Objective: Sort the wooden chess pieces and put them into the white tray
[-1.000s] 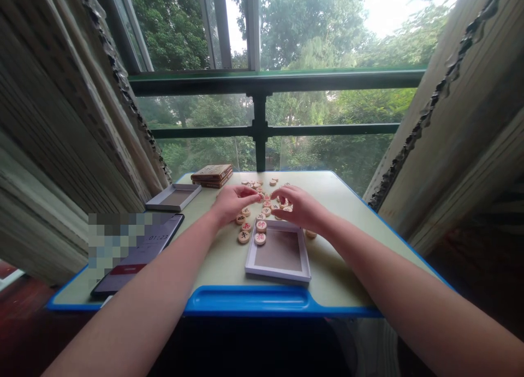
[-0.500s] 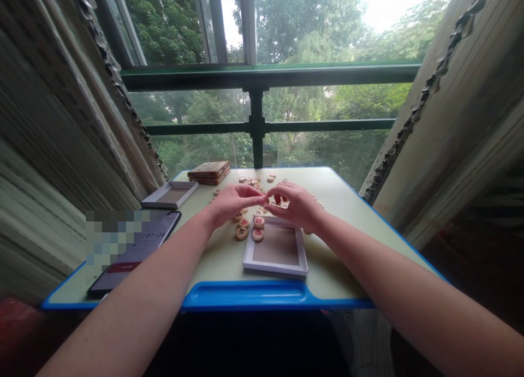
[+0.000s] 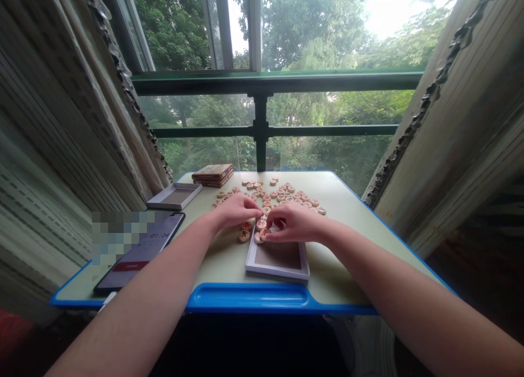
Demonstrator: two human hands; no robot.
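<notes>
Round wooden chess discs (image 3: pixel 282 194) with red and black characters lie scattered across the middle of the pale green table (image 3: pixel 352 240). A shallow white box tray (image 3: pixel 278 259) sits near the front edge. My left hand (image 3: pixel 237 209) is curled, its fingertips pinching at a disc (image 3: pixel 261 223) by the tray's far left corner. My right hand (image 3: pixel 297 224) is closed over the tray's far rim, pinching a red-marked disc (image 3: pixel 264 233). The two hands' fingertips almost meet.
A second white tray (image 3: pixel 175 196) and a folded wooden board (image 3: pixel 213 175) lie at the back left. A phone (image 3: pixel 139 251) showing a timer rests at the front left. The table has a blue rim with a groove (image 3: pixel 249 298). Window bars stand behind.
Both hands have drawn back from the pile toward the tray's far edge, uncovering the scattered discs behind them. The discs they pinch now sit at the tray's corner.
</notes>
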